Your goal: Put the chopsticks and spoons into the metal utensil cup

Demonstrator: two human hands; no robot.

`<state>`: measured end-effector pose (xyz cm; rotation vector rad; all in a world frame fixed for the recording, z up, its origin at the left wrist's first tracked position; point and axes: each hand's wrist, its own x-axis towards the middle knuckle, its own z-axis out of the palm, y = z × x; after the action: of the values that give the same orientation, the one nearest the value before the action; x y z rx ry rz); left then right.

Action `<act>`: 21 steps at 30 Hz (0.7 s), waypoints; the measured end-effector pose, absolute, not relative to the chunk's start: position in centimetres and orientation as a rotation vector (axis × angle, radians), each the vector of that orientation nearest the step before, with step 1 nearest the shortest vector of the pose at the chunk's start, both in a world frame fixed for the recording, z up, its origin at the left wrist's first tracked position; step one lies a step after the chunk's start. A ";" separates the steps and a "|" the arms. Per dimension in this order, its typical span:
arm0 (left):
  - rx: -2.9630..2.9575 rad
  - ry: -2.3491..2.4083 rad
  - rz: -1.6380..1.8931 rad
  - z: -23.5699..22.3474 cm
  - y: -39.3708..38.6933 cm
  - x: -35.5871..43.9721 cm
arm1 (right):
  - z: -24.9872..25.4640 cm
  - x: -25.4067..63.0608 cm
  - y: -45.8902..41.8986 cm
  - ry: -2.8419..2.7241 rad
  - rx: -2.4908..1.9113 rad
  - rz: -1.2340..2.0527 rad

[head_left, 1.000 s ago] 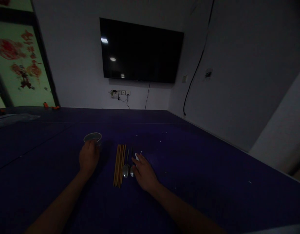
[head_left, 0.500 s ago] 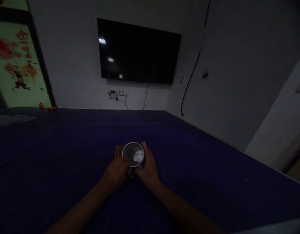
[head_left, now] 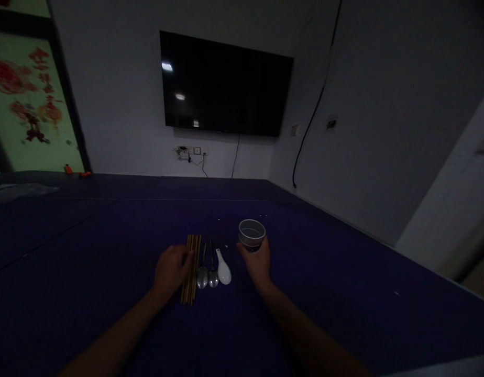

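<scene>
My right hand (head_left: 260,262) is wrapped around a metal utensil cup (head_left: 250,242), which stands upright with its round mouth facing up. My left hand (head_left: 172,272) is curled, its fingertips over the left side of a bundle of wooden chopsticks (head_left: 193,280); whether anything is pinched in it is hidden. Two metal spoons, a left one (head_left: 202,278) and a right one (head_left: 213,278), lie beside the chopsticks, bowls towards me. Right of them rests a white soup spoon (head_left: 224,272), between the spoons and the cup.
All this lies on a wide dark blue surface (head_left: 108,251) with small white specks. A crumpled clear plastic sheet (head_left: 25,192) and small orange objects (head_left: 83,174) are at the far left. A television (head_left: 226,86) hangs on the wall, and a black cable (head_left: 305,139) hangs near the corner.
The cup has moved right, in my right hand, and its tilted mouth has come more upright. My left hand has left the cup and moved left to the chopsticks. The spoons are now uncovered.
</scene>
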<state>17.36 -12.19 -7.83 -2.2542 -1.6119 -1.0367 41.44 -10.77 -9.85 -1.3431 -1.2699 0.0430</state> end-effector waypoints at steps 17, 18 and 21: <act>-2.343 -2.208 -0.603 -8.1 -11.8 17.8 | -10.7 41.7 -9.8 -1.150 -1.291 0.188; -2.337 -2.212 -0.605 -8.1 -11.7 17.8 | -10.8 41.6 -9.8 -1.155 -1.285 0.196; -2.324 -2.218 -0.624 -8.2 -11.7 17.7 | -10.8 41.4 -9.8 -1.168 -1.278 0.224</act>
<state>17.75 -11.75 -8.19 -2.3244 -2.2182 -0.6238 41.39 -9.81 -10.80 -1.2778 -1.1680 0.2242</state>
